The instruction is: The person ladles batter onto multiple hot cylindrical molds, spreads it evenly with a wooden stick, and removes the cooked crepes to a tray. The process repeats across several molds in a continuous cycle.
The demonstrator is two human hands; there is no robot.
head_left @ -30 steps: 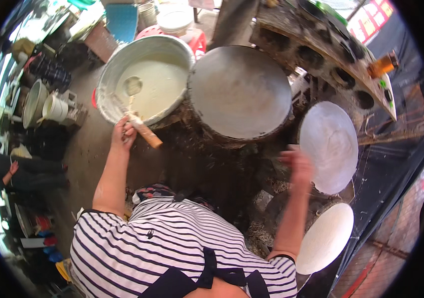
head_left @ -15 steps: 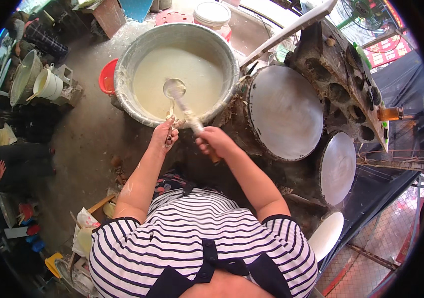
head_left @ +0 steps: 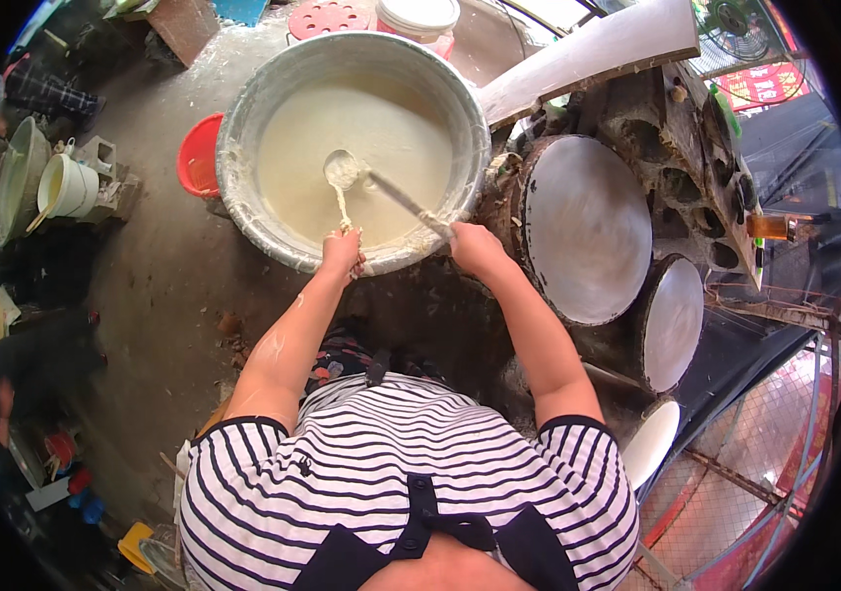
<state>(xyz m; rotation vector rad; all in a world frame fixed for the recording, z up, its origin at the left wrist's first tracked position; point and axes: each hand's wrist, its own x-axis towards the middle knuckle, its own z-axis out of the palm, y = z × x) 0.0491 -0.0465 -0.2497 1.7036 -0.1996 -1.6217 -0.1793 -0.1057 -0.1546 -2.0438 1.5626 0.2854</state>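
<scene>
A wide grey metal basin holds pale, creamy batter. At its near rim my left hand is closed around the handle of a batter-coated ladle, whose round bowl is over the batter. Closed as well, my right hand grips a long batter-smeared stick at the basin's right near edge. The stick slants up and left, its far end close beside the ladle's bowl. Whether that end touches the ladle or the batter I cannot tell.
Two round flat griddles stand to the right, near a block with round holes. A red basket sits left of the basin, a lidded bucket behind it. Farther left are a white bucket and another person's hand.
My right hand has moved right and up, swinging the stick from above the ladle to its right side. My left hand has shifted slightly up and right with the ladle.
</scene>
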